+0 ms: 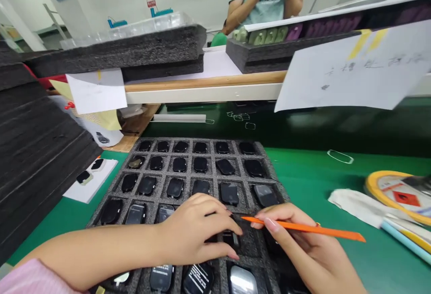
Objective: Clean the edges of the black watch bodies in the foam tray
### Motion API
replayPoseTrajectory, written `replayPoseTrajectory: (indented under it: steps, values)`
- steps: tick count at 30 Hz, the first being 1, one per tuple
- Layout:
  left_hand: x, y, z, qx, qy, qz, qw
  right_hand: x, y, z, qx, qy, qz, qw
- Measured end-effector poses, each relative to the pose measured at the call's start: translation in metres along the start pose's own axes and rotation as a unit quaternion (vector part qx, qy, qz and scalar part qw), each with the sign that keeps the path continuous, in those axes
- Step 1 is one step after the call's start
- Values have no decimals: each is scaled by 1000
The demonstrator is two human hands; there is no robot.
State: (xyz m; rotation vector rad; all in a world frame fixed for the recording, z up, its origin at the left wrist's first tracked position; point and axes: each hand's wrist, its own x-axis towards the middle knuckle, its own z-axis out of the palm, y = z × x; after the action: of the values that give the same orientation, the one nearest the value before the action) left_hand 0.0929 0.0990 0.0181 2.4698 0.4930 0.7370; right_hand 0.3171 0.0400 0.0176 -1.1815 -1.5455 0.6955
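Observation:
A dark grey foam tray (215, 175) fills the bench before me, its square pockets holding black smartwatch bodies without straps. My left hand (198, 229) reaches in from the left over the tray. Its thumb and fingers are curled around a smartwatch (231, 240) in one pocket; the fingers partly hide it. In my right hand (299, 244) is an orange plastic pry stick (323, 230), pinched between thumb and fingers, its thin tip pointing left toward my left hand. Several watches near me, such as one smartwatch (198, 278), show white text on their screens.
Stacked black foam trays (40, 159) rise at the left, beside a white pad (101, 182) with two watch pieces. Yellow tape (373, 182), a white cloth (353, 202) and pens lie right. A shelf edge (208, 92) crosses ahead; a person (269, 2) is behind it.

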Motion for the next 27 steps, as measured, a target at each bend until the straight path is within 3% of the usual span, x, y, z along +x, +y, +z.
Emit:
replayPoseTrajectory:
  steps: [5,21,24,27]
  values:
    - [4,3,-3,-18,-29,-85,996,-5,0,1,40,-59,-3,997]
    - [4,2,-2,-11,-54,-74,996,-3,1,2,-5,-103,-31,994]
    - [4,4,-3,23,-54,-44,997,4,2,-6,20,-40,4,999]
    - [14,10,0,64,-55,-6,996,16,6,-16,86,96,51,990]
